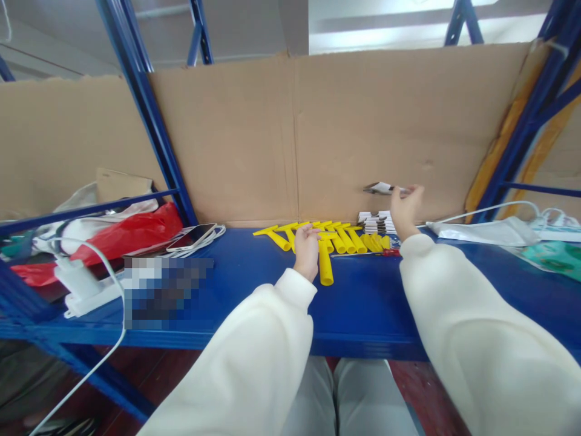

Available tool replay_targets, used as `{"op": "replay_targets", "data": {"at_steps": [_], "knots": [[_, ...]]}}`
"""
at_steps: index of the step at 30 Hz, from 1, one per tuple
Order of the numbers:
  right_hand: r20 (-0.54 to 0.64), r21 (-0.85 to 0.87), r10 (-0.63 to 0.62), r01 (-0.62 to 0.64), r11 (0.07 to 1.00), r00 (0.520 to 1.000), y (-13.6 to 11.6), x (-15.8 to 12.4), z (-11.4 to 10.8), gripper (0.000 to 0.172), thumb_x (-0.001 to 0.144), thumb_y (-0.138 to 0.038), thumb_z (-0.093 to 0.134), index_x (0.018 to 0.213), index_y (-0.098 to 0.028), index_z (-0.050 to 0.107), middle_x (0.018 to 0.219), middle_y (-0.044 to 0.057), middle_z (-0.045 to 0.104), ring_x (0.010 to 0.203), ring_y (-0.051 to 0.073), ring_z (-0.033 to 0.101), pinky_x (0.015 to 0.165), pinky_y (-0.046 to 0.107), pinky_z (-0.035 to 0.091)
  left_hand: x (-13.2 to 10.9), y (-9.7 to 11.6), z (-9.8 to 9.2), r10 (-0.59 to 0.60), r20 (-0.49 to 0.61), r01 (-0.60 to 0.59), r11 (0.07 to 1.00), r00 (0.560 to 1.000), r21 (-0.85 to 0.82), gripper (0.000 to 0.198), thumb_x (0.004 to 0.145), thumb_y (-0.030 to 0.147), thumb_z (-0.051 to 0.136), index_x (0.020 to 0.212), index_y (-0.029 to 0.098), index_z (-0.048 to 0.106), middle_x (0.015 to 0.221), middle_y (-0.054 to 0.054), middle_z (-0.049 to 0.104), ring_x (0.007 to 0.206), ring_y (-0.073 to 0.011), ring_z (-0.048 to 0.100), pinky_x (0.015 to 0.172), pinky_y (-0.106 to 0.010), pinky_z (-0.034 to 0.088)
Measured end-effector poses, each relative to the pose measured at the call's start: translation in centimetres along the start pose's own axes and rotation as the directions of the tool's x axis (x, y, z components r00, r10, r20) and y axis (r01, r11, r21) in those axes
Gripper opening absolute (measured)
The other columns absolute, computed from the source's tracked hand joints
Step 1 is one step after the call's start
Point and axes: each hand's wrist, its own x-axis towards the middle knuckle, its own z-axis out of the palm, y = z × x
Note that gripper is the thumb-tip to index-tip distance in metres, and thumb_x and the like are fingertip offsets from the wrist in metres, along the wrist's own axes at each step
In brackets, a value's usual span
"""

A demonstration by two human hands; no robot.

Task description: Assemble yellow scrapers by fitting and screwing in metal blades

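I read no text on my feed: no brand or number legible on the blue shelf [254, 303], cardboard [363, 127] behind it, or yellow tools [348, 243] atop it.

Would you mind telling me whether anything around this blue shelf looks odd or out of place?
One mild oddity: at the left, a white cord hangs loose over the front edge of the blue shelf, where it might snag. One yellow piece is forward of the yellow row, but the left hand seems to hold it.
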Motion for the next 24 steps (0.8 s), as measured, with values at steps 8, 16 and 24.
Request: {"op": "replay_targets", "data": {"at_steps": [8, 16, 24], "knots": [[0.084, 0.565, -0.017, -0.034, 0.825, 0.996, -2.5, -4.7, -1.2, 0.044, 0.080, -0.032, 0.066, 0.117, -0.023, 0.043, 0.113, 0.006, 0.056, 0.102, 0.016, 0.064, 0.091, 0.035, 0.054, 0.9, -1.2, -0.1, 0.245, 0.116, -0.268, 0.925, 0.963, 0.270, 0.027, 0.073, 0.002, 0.050, 0.091, 0.021, 0.058, 0.078, -0.002, 0.064, 0.076, -0.0174, 0.061, 0.087, -0.034, 0.051], [0.254, 0.552, 0.231, -0.337, 0.763, 0.939, -2.2, -7.4, -3.2, 0.054, 0.072, -0.020, 0.071, 0.120, -0.019, 0.046, 0.116, 0.008, 0.062, 0.104, 0.017, 0.065, 0.086, 0.031, 0.058, 1.4, -0.7, -0.8, 0.268, 0.109, -0.289, 0.903, 0.957, 0.319, 0.029, 0.071, 0.000, 0.054, 0.088, 0.022, 0.062, 0.077, -0.001, 0.064, 0.077, -0.0186, 0.062, 0.089, -0.032, 0.049], [0.396, 0.749, 0.369, -0.529, 0.399, 0.840, -1.4, -6.9, -3.4, 0.022, 0.066, -0.012, 0.076, 0.076, -0.018, 0.057, 0.076, -0.001, 0.068, 0.084, 0.013, 0.070, 0.085, 0.025, 0.059, 1.5, -0.5, -1.0, 0.284, 0.161, -0.326, 0.850, 0.945, 0.414, 0.029, 0.077, 0.000, 0.053, 0.095, 0.019, 0.063, 0.082, -0.004, 0.067, 0.077, -0.0189, 0.064, 0.086, -0.032, 0.050]]}}
